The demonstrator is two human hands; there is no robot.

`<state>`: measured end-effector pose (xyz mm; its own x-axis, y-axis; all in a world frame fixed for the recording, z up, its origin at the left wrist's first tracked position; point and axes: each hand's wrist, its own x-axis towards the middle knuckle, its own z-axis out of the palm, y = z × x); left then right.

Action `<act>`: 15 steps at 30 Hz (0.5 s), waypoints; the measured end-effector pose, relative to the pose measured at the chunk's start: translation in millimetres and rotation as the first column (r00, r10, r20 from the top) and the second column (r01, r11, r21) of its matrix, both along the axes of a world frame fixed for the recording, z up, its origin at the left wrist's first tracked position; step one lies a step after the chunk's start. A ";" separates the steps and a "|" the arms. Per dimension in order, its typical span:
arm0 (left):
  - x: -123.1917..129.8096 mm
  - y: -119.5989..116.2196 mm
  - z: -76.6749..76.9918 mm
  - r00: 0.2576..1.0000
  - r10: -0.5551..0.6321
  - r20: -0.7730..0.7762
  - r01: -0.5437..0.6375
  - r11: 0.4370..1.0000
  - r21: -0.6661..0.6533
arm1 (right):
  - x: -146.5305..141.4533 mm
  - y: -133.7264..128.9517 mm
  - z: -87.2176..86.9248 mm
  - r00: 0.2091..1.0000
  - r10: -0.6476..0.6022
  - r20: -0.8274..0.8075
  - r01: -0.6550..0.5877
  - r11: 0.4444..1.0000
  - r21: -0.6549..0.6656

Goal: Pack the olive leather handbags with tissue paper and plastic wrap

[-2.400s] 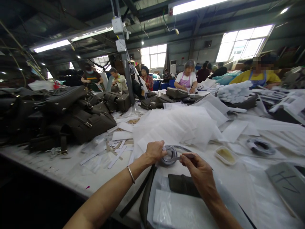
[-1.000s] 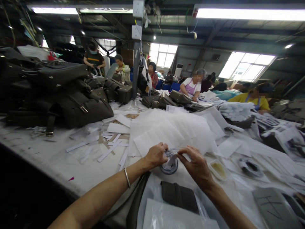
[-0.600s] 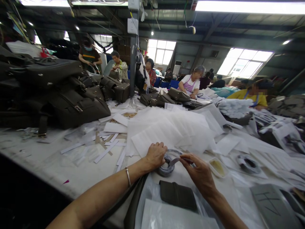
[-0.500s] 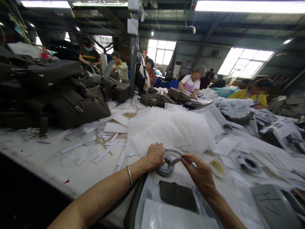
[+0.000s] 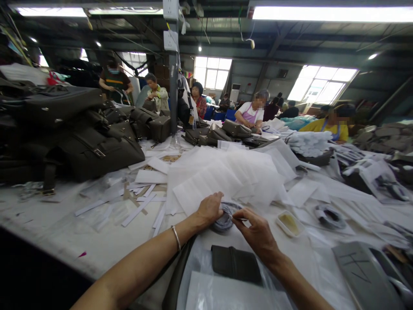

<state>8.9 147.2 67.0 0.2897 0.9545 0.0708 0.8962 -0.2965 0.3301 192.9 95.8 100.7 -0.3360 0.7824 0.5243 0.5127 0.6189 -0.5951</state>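
A coil of narrow grey strap (image 5: 222, 223) lies on the table in front of me. My left hand (image 5: 209, 210) is closed over the coil's left edge, its fingertips partly hidden. Close by on the right, my right hand (image 5: 254, 228) pinches a piece of the strap beside the coil; its fingers cover most of that piece. Below the hands, a small dark olive flap piece (image 5: 236, 263) rests on clear plastic, above a white sheet (image 5: 226, 292). A dark bag edge (image 5: 178, 275) runs under my left forearm.
White foam sheets (image 5: 222, 172) spread beyond my hands. A small tub (image 5: 290, 224), a second coil (image 5: 329, 216) and a grey marked case (image 5: 366, 273) are to the right. Dark bags (image 5: 97, 146) are piled at left, near a post (image 5: 173, 82). Several people work across the table.
My right hand has moved in toward the coil, and the strap that showed between hand and coil is now mostly hidden. My left hand stays on the coil. The view has swung slightly right.
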 end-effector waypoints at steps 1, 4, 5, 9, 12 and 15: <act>-1.3 0.0 -1.1 1.000 0.008 -0.002 -0.008 1.000 -0.002 | -0.6 1.9 0.7 1.000 0.003 0.013 -0.003 1.000 0.003; -5.1 0.5 -2.4 1.000 0.014 -0.010 -0.015 1.000 -0.012 | -0.8 6.4 5.5 1.000 -0.030 -0.003 0.030 0.999 0.016; -6.1 0.5 -2.1 1.000 0.016 -0.009 -0.016 1.000 -0.013 | -0.5 7.0 7.4 0.999 -0.047 -0.016 0.047 0.999 0.014; -7.5 -1.4 2.1 1.000 0.024 0.019 -0.024 1.000 -0.005 | 0.8 3.8 9.8 0.998 -0.054 -0.024 0.055 0.998 0.043; -7.7 -4.8 7.8 0.998 0.010 0.064 -0.011 1.000 0.009 | 1.5 -1.5 5.3 0.997 0.019 0.073 -0.028 0.991 0.128; -7.8 -9.1 15.3 0.992 -0.005 0.128 0.002 1.000 0.027 | 1.8 -3.4 1.2 0.971 0.039 0.234 -0.095 0.967 0.235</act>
<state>1.1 138.1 82.4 0.2800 0.9507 0.1335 0.8458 -0.3101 0.4341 194.7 92.4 101.9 -0.5149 0.6125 0.5998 0.5681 0.7677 -0.2964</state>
